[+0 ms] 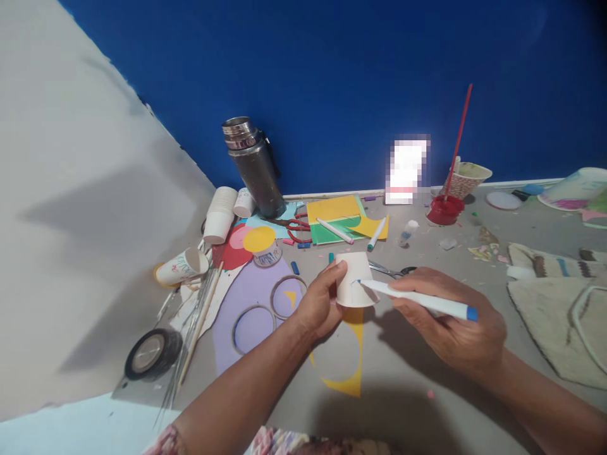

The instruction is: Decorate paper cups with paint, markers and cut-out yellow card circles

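Note:
My left hand [322, 300] is closed around the side of a white paper cup [353, 287], which is held upside down with its wide rim facing downward. A short blue line shows on the cup's side. In my right hand [455, 322] is a white felt-tip marker [427, 300] with a blue end, its tip touching the cup beside that line. Just behind the cup lie scissors [386, 270] with dark handles, partly hidden by my right hand. Under my hands is a yellow paper piece [351, 382] with a round hole cut out.
Stacked paper cups [220, 215] and a steel flask [256, 170] stand at the back left. Purple paper [227, 316] carries tape rings [253, 328]. Black tape [152, 354] lies near left. Two markers [334, 230] rest on coloured paper; a cloth [554, 322] lies right.

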### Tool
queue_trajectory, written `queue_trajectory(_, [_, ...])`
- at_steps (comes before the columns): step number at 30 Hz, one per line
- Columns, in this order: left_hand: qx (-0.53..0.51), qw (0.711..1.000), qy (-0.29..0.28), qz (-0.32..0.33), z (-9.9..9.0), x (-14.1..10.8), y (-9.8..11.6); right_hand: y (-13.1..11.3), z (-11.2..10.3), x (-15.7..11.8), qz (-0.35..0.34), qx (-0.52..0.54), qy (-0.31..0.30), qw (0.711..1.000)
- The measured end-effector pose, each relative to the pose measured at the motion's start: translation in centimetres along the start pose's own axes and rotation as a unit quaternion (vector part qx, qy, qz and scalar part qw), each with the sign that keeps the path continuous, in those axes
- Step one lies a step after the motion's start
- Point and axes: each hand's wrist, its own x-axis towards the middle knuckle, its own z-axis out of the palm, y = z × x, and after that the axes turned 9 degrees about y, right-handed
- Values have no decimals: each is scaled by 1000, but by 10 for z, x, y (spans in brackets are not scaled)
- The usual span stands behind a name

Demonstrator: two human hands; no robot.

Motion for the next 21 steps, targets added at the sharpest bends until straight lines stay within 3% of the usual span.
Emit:
queue_trajectory(13, [16, 1000, -18, -18, -1, -4, 1, -3, 0, 1, -17, 31, 8, 999])
queue_trajectory(21, [3, 1000, -3, -9, 0, -2, 0, -2, -1, 0, -12, -7, 10, 1000])
